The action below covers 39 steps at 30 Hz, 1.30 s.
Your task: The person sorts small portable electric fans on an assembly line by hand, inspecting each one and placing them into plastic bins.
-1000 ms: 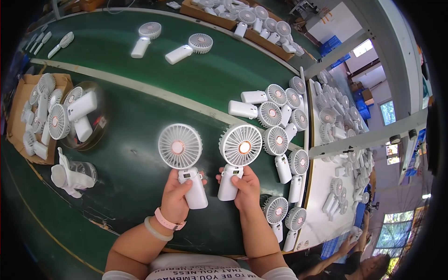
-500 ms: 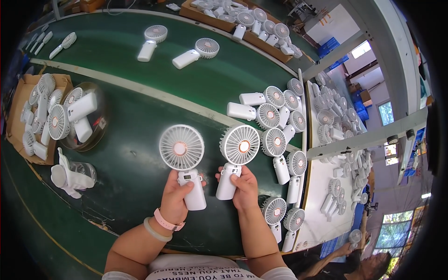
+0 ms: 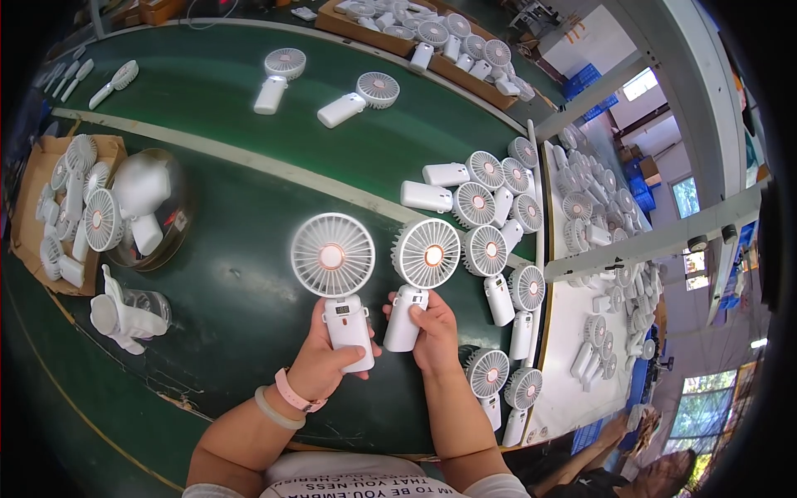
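Two white handheld fans stand upright side by side in front of me, their round grilles away from my body. My left hand (image 3: 328, 355) is closed round the handle of the left fan (image 3: 333, 256), thumb across the lower handle; a small dark display shows above it. My right hand (image 3: 430, 336) grips the handle of the right fan (image 3: 427, 253), with the thumb on its front. The two grilles are close together but apart. Just right of the right-hand fan lies a cluster of similar fans (image 3: 486, 251) on the green table.
A cardboard box (image 3: 41, 162) of fans sits at left beside a round bowl (image 3: 178, 241) with fans. Nearby stands a clear jar with a white cloth (image 3: 124, 309). Two fans (image 3: 340, 109) lie on the green belt (image 3: 199, 91). At right, a co-worker (image 3: 614, 465) sits by a white table (image 3: 564, 332).
The left fan has shifted slightly right and up, and my left thumb now lies lower on its handle. The two fans on the belt have moved right. The co-worker's hands have shifted.
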Available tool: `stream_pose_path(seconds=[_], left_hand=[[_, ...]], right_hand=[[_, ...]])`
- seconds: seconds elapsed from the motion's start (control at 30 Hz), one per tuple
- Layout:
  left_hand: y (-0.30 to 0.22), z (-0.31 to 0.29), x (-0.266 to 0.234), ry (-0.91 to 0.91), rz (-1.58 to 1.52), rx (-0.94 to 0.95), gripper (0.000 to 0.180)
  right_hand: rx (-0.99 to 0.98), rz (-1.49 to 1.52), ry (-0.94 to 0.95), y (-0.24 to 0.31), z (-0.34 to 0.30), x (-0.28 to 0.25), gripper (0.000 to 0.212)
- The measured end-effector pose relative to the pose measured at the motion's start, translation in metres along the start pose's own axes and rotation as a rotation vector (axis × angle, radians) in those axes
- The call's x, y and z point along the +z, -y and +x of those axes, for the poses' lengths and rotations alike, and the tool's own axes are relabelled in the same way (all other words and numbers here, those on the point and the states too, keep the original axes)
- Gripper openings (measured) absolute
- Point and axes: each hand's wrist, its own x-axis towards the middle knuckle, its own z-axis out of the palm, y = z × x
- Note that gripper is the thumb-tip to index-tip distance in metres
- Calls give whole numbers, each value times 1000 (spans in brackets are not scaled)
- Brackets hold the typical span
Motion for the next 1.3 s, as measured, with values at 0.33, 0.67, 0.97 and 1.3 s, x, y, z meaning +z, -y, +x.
stream_pose_path(seconds=[0.33,0.67,0.97,1.3], left_hand=[[2,2,-5,-61,84,21,31],[8,3,-10,8,-77,41,29],[8,7,-8,9,-87,71,61],[3,4,-8,163,-370,-113,67]], right_hand=[[-95,-102,-51,0,-7,10,43],[-172,-134,-71,1,-9,12,42],[-145,-125,-141,-5,-5,11,37],[-636,-1392,-276,32,-9,-6,40]])
